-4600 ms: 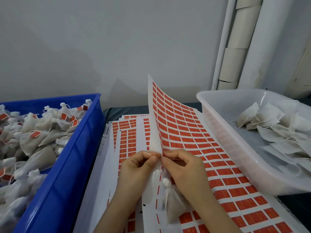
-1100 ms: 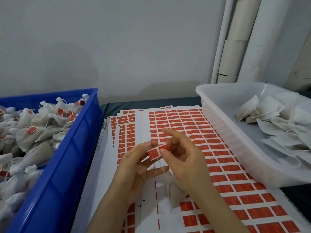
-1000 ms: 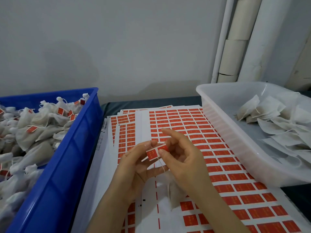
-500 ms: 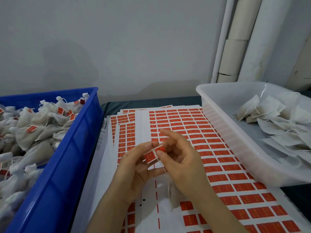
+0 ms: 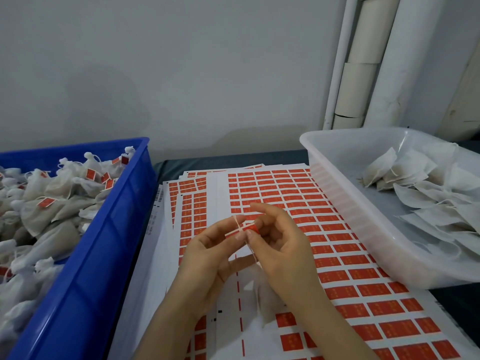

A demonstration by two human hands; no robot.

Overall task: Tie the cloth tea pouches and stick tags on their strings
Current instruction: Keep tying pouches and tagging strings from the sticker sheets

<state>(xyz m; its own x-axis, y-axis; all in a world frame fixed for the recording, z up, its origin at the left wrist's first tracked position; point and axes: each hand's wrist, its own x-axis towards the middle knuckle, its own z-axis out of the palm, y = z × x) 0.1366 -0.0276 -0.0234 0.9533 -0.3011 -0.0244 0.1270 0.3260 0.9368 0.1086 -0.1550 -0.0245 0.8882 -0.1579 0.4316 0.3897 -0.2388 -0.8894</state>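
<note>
Now mid-tagging

A blue bin (image 5: 104, 242) and clear tub (image 5: 350, 229) are flanking the sheets (image 5: 259, 183). Over them, left hand (image 5: 207, 255) and right hand (image 5: 283, 250) are working above the pouch (image 5: 265, 302), both pinching a red tag (image 5: 242, 228) around its string (image 5: 252, 252).

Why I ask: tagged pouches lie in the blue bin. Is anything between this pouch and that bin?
Nothing visible but the person's own left hand: only sticker sheets lie between the pouch and the blue bin's raised wall.
</note>
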